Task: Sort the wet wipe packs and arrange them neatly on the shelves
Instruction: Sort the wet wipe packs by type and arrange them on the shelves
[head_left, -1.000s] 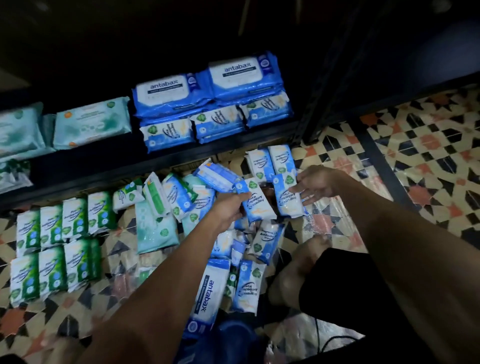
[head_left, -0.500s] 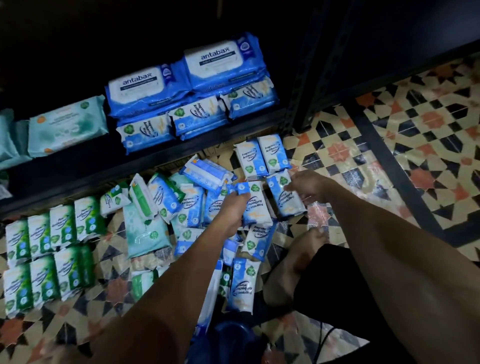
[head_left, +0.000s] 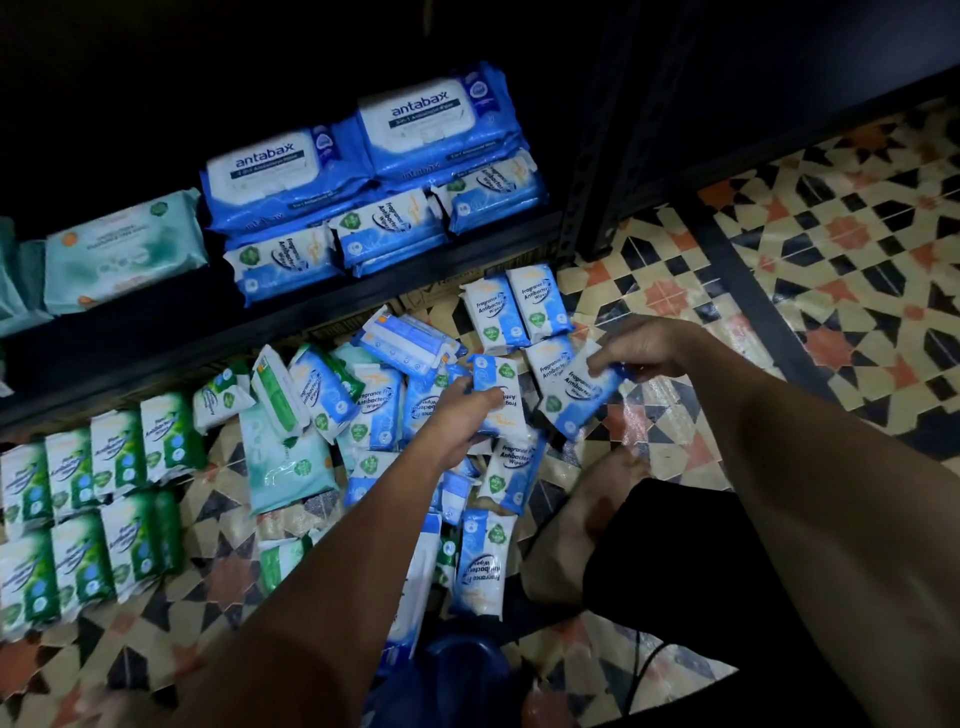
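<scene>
Several blue and green wet wipe packs lie in a loose pile (head_left: 374, 410) on the tiled floor below a black shelf (head_left: 291, 317). My left hand (head_left: 457, 415) grips a small blue antibacterial pack (head_left: 496, 382) above the pile. My right hand (head_left: 639, 345) pinches the top of another blue pack (head_left: 576, 400), tilted, just right of the first. Two blue packs (head_left: 514, 306) lie side by side beyond them. Green packs (head_left: 93, 499) sit in neat rows at the left. On the shelf stand large blue antabax packs (head_left: 358, 150), small blue packs (head_left: 384, 228) and a teal pack (head_left: 124, 249).
A black shelf post (head_left: 587, 156) rises to the right of the shelf. Patterned floor tiles (head_left: 831, 234) spread to the right. My knee in dark shorts (head_left: 670, 561) is at lower right, with a dark blue object (head_left: 457, 670) at the bottom.
My right hand has taken hold of a blue pack on the floor and tilted it up. My left hand keeps its blue pack; the view has shifted a little.
</scene>
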